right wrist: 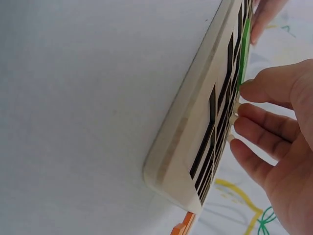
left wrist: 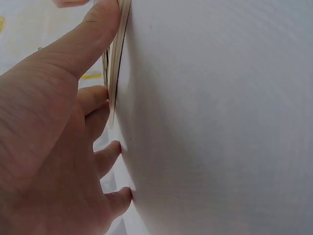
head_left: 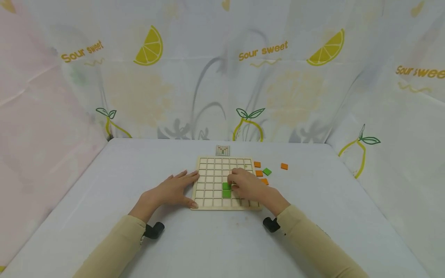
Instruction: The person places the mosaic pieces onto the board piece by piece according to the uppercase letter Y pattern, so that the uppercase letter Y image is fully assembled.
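**Two green tiles (head_left: 226, 194) down, five tiles loose**

One gridded wooden board (head_left: 226, 208), flat on the white table (head_left: 87, 185); seven columns, counted along the far edge. Both green tiles in the fourth column from left, one directly behind the other, nearer the front rim.

Off the right side: four orange tiles (head_left: 257, 164), three close to the board, one farther out; plus one loose green tile (head_left: 267, 171). One small patterned card (head_left: 223, 150) just beyond the far rim.

Hands, two. Left hand (head_left: 172, 190): wide, fingers spread, against the board's left edge, thumb by the near corner. Right hand (head_left: 248, 186): fingers bent down over the board, thumb at the rear green tile; anything pinched, cannot tell.
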Tool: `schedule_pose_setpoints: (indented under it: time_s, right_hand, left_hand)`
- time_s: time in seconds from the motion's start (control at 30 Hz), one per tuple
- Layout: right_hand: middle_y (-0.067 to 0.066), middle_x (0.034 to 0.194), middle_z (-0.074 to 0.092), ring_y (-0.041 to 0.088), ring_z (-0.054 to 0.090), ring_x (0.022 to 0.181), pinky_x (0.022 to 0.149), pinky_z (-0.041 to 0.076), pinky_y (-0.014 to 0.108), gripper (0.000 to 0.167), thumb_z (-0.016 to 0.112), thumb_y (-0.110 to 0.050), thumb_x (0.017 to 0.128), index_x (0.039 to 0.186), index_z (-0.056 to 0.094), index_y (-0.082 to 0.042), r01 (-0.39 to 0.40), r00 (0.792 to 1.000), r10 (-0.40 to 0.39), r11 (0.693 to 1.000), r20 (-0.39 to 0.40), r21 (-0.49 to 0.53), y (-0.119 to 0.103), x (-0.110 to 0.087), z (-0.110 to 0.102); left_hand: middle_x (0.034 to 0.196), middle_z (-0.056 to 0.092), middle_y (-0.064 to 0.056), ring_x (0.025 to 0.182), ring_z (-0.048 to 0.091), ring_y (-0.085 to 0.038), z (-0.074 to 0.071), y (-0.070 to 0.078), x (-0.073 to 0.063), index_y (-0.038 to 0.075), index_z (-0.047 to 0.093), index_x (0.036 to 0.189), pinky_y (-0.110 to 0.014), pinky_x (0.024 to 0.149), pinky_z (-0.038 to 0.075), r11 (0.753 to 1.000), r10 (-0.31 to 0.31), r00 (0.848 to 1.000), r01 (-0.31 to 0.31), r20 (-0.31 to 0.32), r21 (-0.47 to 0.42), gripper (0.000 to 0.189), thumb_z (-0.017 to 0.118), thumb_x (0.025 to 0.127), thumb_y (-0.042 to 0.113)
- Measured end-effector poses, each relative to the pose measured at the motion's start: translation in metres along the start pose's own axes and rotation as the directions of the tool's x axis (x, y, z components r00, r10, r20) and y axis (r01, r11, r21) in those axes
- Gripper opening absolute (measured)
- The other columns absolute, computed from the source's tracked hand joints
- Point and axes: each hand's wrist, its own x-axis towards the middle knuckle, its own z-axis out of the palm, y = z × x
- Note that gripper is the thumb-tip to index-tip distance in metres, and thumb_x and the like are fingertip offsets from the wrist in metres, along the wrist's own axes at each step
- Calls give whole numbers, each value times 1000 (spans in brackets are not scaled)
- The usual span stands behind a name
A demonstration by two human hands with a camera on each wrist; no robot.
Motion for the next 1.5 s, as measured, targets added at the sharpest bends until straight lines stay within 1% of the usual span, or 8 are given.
schedule_pose_setpoints:
  time_s: [0.17,0.3,0.53,0.63,0.83,1.17,1.23,1.5]
  right_hand:
    - [-1,94,60,13,49,82,75,47,28,14,63,-4,92,98,70,-14,7,1000,-7,1000,3,19,2,-1,-2]
    - [0,96,61,14,54,86,78,50,29,16,62,-2,91,100,70,-12,1,1000,-1,1000,-6,14,7,-3,-1]
    - [-1,100,60,14,54,92,80,51,30,19,60,-1,91,101,69,-14,-48,999,48,997,6,57,14,-7,-1]
    - [-1,99,59,13,52,91,78,50,28,18,60,-1,92,101,69,-13,-57,998,56,996,15,68,15,-10,-4]
    - [-2,98,59,11,52,87,74,50,25,18,60,-1,91,99,70,-14,-34,999,35,999,-17,37,20,-15,-7]
    - [-3,101,61,11,55,90,80,52,28,14,63,-5,92,100,70,-14,-86,996,86,996,3,35,29,-20,-9]
    - [-4,100,61,11,54,88,79,51,27,13,64,-6,92,99,69,-15,-96,995,95,995,8,37,31,-21,-9]
    - [-4,97,59,10,52,83,75,50,25,18,62,-2,90,100,70,-15,-118,993,118,992,5,42,40,-27,-10]
  left_hand:
    - [166,23,0,155,14,-38,0,0,0,17,29,158,-69,119,13,1000,2,1000,-2,3,12,109,78,72,63]
    - [166,23,0,155,14,-38,0,-1,1,18,29,158,-69,119,13,1000,9,1000,-9,2,14,110,78,72,63]
    - [166,23,0,155,14,-38,1,-2,1,18,29,158,-70,119,13,1000,10,1000,-10,-2,15,110,78,71,63]
    - [167,22,1,155,13,-37,2,-2,2,18,28,158,-69,120,12,1000,2,1000,-2,2,10,110,78,71,63]
    - [166,24,-1,155,14,-39,0,-1,1,16,29,158,-70,119,12,1000,9,1000,-9,3,2,110,78,71,62]
    - [167,23,-1,155,14,-39,1,-1,1,16,29,158,-70,119,12,1000,3,1000,-3,1,3,109,79,72,62]
    - [166,23,-2,155,14,-39,1,-1,0,16,28,158,-70,119,12,1000,3,1000,-3,1,1,110,79,72,61]
    - [166,24,-2,154,14,-39,0,1,0,16,28,158,-70,119,12,1000,1,1000,-1,1,5,110,78,72,62]
